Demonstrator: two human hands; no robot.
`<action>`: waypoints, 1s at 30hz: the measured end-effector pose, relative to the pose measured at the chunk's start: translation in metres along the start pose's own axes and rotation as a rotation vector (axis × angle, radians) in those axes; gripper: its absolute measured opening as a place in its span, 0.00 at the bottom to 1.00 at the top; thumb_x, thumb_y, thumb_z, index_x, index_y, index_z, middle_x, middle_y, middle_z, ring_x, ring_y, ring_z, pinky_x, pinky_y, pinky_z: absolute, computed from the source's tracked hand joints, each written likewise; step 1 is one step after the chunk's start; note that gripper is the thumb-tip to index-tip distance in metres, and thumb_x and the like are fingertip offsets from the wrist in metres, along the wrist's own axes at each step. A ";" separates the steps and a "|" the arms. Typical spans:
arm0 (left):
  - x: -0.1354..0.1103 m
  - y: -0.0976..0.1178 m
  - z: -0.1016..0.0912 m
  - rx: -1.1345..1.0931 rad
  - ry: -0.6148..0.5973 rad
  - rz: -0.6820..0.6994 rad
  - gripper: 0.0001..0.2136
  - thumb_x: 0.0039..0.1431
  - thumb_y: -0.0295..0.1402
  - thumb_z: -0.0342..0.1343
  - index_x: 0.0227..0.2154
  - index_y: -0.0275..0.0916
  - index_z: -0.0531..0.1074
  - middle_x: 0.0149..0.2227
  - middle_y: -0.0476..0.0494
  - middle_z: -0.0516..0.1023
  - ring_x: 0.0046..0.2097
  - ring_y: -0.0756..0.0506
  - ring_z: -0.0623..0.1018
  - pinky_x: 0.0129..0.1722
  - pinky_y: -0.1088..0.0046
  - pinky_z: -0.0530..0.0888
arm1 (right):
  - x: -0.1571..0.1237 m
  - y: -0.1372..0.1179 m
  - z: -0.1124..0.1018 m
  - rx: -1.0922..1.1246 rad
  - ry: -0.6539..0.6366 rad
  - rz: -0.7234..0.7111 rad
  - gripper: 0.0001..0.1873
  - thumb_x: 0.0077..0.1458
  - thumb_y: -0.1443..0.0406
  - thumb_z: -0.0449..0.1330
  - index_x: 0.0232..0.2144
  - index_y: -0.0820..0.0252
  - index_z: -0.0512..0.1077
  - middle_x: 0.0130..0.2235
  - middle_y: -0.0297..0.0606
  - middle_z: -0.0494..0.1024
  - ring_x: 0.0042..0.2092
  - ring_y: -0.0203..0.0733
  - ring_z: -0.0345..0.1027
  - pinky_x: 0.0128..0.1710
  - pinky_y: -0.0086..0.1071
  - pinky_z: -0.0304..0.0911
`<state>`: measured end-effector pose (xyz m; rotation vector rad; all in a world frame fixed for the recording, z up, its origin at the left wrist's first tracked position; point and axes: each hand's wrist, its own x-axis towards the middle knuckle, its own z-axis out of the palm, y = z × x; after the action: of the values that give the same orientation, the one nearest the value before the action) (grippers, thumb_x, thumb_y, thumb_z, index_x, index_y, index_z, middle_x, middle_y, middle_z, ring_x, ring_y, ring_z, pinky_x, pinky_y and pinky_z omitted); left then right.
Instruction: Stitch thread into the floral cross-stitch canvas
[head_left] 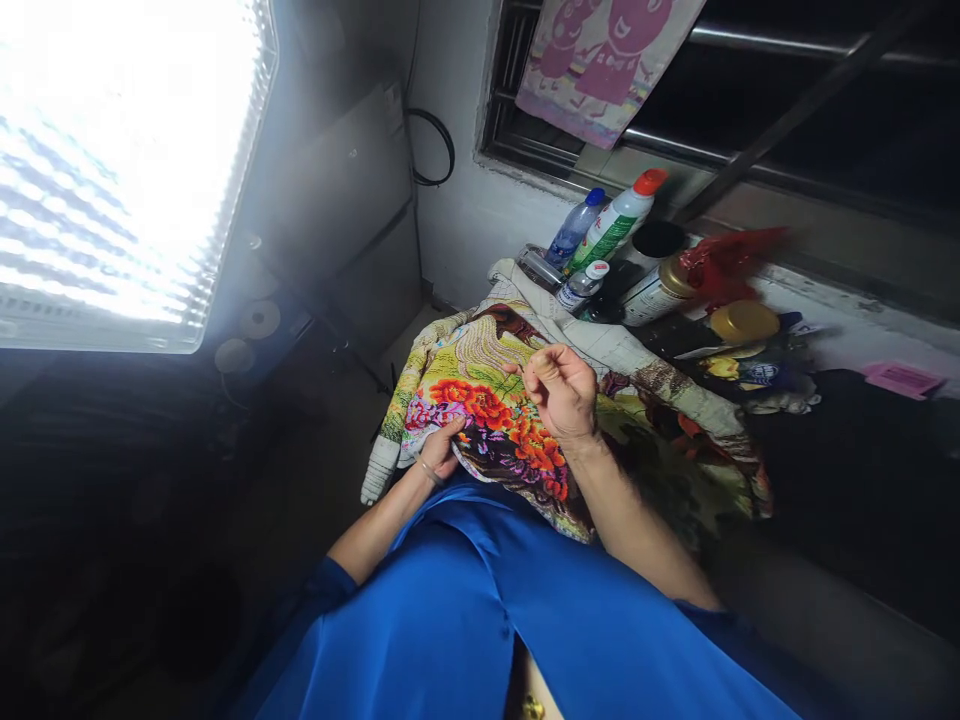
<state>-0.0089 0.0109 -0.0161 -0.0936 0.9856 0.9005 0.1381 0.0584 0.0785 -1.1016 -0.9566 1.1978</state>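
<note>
A big piece of embroidered cloth (517, 440) with orange and purple flowers spreads in front of me, its near edge by my blue garment. At that edge my left hand (441, 452), a bangle at its wrist, grips the embroidered cloth with the thumb on top and the other fingers hidden underneath. Raised over the cloth is my right hand (566, 392), thumb and fingers pinched together. Whatever sits in this pinch is too small to make out.
A bright lamp panel (112, 170) fills the upper left. Behind the cloth stand a blue-capped bottle (574, 230), a red-capped spray can (611, 230), a small white-capped bottle (581, 287) and a gold-lidded container (660, 290). A barred window is beyond, with a pink printed cloth (600, 70) hanging there.
</note>
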 end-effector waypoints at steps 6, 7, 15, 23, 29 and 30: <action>0.001 -0.001 0.000 -0.020 0.013 0.009 0.13 0.41 0.27 0.65 0.33 0.34 0.75 0.36 0.39 0.81 0.46 0.38 0.77 0.53 0.59 0.70 | -0.017 0.032 -0.008 -0.139 -0.131 0.204 0.18 0.46 0.50 0.60 0.24 0.57 0.63 0.12 0.19 0.54 0.15 0.28 0.50 0.18 0.26 0.59; 0.000 -0.001 0.001 -0.022 0.013 0.005 0.12 0.41 0.26 0.65 0.33 0.34 0.75 0.36 0.38 0.81 0.46 0.38 0.77 0.53 0.59 0.70 | -0.020 0.037 -0.009 -0.188 -0.177 0.249 0.17 0.46 0.51 0.60 0.24 0.57 0.64 0.12 0.20 0.56 0.15 0.28 0.51 0.17 0.25 0.57; -0.002 0.001 0.007 -0.021 0.090 -0.025 0.06 0.39 0.22 0.62 0.22 0.35 0.72 0.30 0.40 0.81 0.45 0.38 0.78 0.52 0.59 0.71 | -0.039 0.058 -0.007 -0.464 -0.297 0.339 0.09 0.45 0.61 0.58 0.22 0.61 0.71 0.13 0.28 0.63 0.15 0.29 0.52 0.14 0.26 0.46; 0.003 -0.001 0.004 -0.033 0.101 0.007 0.09 0.37 0.20 0.62 0.26 0.35 0.73 0.28 0.41 0.80 0.43 0.39 0.79 0.51 0.60 0.71 | -0.012 0.019 -0.017 0.047 -0.010 0.132 0.12 0.48 0.56 0.59 0.30 0.56 0.65 0.15 0.20 0.57 0.14 0.26 0.48 0.21 0.26 0.60; 0.003 -0.002 0.003 -0.034 0.091 0.000 0.13 0.37 0.21 0.63 0.31 0.35 0.74 0.32 0.40 0.81 0.43 0.39 0.79 0.51 0.60 0.72 | -0.003 0.017 -0.019 -0.041 0.031 0.064 0.12 0.48 0.56 0.60 0.30 0.56 0.64 0.16 0.20 0.62 0.15 0.26 0.52 0.25 0.29 0.65; 0.002 -0.002 0.002 -0.034 0.090 -0.005 0.13 0.38 0.21 0.63 0.31 0.34 0.74 0.33 0.39 0.81 0.43 0.38 0.79 0.51 0.60 0.72 | -0.005 0.022 -0.019 -0.093 0.006 0.105 0.13 0.47 0.55 0.60 0.30 0.57 0.65 0.16 0.21 0.63 0.15 0.26 0.53 0.23 0.28 0.64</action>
<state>-0.0056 0.0124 -0.0169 -0.1659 1.0531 0.9150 0.1512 0.0512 0.0531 -1.2418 -0.9682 1.2440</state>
